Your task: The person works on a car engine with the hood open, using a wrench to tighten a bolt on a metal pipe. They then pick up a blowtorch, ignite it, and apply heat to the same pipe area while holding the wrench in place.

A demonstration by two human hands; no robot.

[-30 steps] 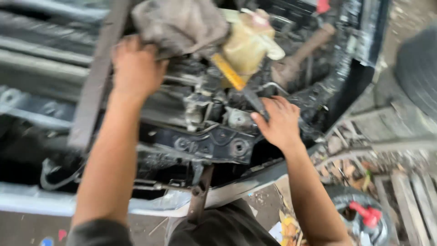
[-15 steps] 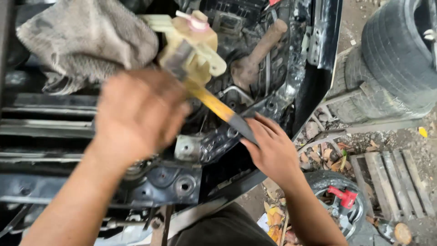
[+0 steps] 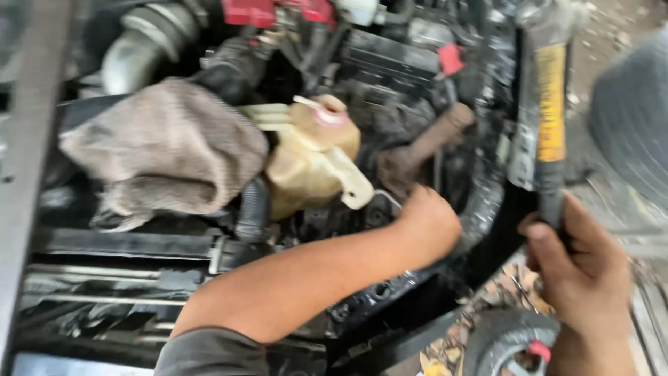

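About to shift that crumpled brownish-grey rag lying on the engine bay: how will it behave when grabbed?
The brownish-grey rag looks floppy: it lies in soft folds, so it would likely sag and bunch rather than lift flat. It is probably light for its bulk. It sits beside the cream plastic reservoir, so a corner might drag or snag there.

In the engine bay, a folded cloth (image 3: 163,150) lies on the left, and just to its right stands the plastic reservoir (image 3: 313,163), touching a ribbed hose (image 3: 252,209) below the cloth's edge. Right of the reservoir the left hand (image 3: 428,223) reaches into the bay, beside a thick bar (image 3: 435,143) that slants up to the right, with a battery (image 3: 275,10) far behind at the top. Outside the bay frame (image 3: 497,139), at the right, the right hand (image 3: 581,278) grips a long tool (image 3: 550,111) that stands upright, with a tyre (image 3: 633,118) further right and a small wheel (image 3: 511,341) below, near the hand.
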